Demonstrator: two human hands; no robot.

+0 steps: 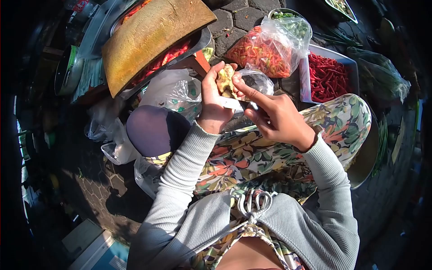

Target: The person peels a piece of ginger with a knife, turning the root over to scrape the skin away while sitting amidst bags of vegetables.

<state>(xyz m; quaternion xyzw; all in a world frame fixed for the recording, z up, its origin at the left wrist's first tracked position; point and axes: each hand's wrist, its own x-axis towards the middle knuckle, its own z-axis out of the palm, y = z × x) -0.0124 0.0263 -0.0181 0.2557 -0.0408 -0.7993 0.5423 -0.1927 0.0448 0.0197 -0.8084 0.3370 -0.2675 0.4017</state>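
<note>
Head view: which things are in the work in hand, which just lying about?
In hand:
knobbly ginger-like root, in left hand
knife, in right hand

Lying about, as far as I can judge:
wooden board
bag of orange-red chillies
white tray of red chillies

Ribbed grey sleeves point(183, 166), floral trousers point(252, 157)

Left hand point(213, 100) holds ginger root point(226, 82); right hand point(280, 116) grips knife point(234, 104), index finger on root. Bag of orange-red chilies point(261, 53) ahead, near white tray point(304, 76) of red chilies point(327, 77).
</note>
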